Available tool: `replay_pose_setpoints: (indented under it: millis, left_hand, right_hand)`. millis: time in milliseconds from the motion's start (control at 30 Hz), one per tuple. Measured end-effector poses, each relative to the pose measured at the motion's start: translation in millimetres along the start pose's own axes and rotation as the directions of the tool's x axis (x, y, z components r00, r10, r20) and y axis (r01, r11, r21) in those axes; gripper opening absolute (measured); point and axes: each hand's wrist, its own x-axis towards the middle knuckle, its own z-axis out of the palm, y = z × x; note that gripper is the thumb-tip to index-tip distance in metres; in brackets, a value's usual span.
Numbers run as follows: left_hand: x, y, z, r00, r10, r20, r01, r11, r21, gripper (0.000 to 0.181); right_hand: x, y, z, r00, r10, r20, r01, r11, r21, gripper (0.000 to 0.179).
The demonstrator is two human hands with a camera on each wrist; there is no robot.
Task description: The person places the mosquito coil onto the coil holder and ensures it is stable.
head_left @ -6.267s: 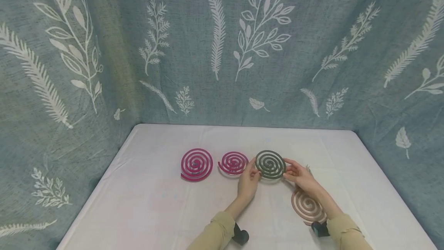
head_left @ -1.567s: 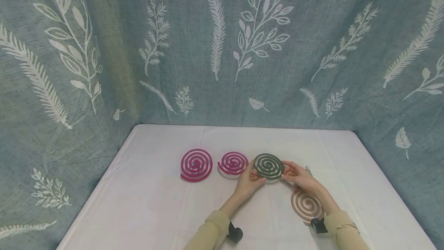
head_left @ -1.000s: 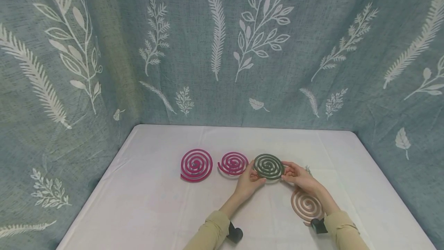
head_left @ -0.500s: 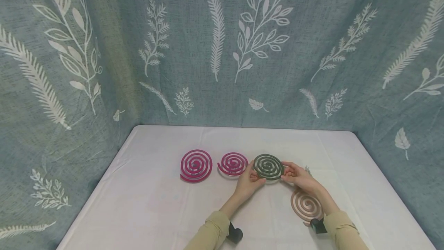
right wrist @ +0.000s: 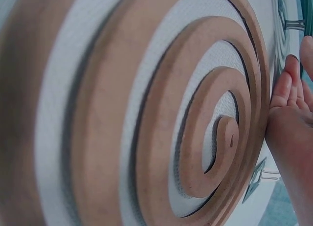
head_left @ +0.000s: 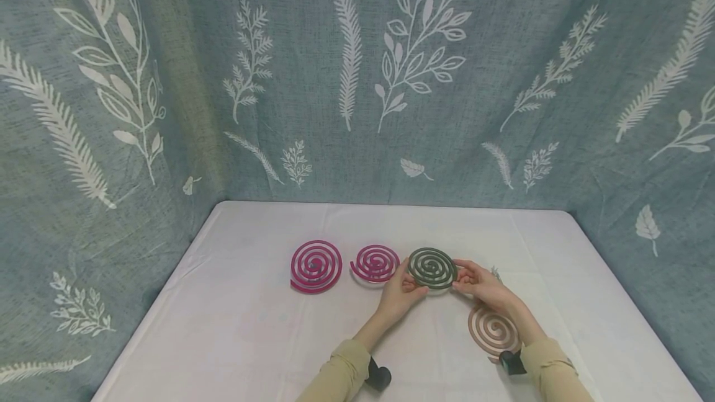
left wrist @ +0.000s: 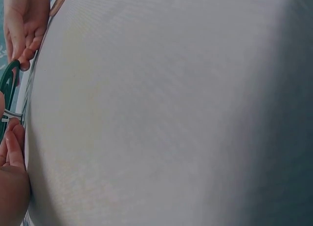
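A dark green mosquito coil (head_left: 432,268) is held between both hands, close over the table and right of the middle. My left hand (head_left: 399,295) grips its left front edge, the thumb along the front rim. My right hand (head_left: 483,284) pinches the right edge with thumb and fingers. In the left wrist view the green coil (left wrist: 9,84) is seen edge-on, with a small metal stand piece (left wrist: 13,114) beneath it. The right wrist view shows my right hand (right wrist: 293,108) beyond a brown coil (right wrist: 188,138) lying flat on the cloth.
To the left, a magenta coil (head_left: 375,263) appears raised, and another magenta coil (head_left: 316,267) lies farther left. The brown coil (head_left: 494,329) lies below my right forearm. A small metal stand (right wrist: 257,179) is near the right hand. A patterned curtain (head_left: 357,160) borders the white table (head_left: 223,327).
Compared with the oldest frame, the green coil is slightly lower and farther left, and my left thumb has shifted along its front rim. Over the last second the hands stay almost still.
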Motion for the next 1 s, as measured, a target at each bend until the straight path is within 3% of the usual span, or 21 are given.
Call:
replay_pose_setpoints:
  millis: [1000]
  left_hand:
    - [-1.1,3.2,-0.1,1.000,0.006,-0.005,-0.006,0.999,0.035,0.076]
  right_hand:
    - [1.6,2.1,-1.3,1.000,0.016,0.003,-0.016,1.000,-0.003,0.070]
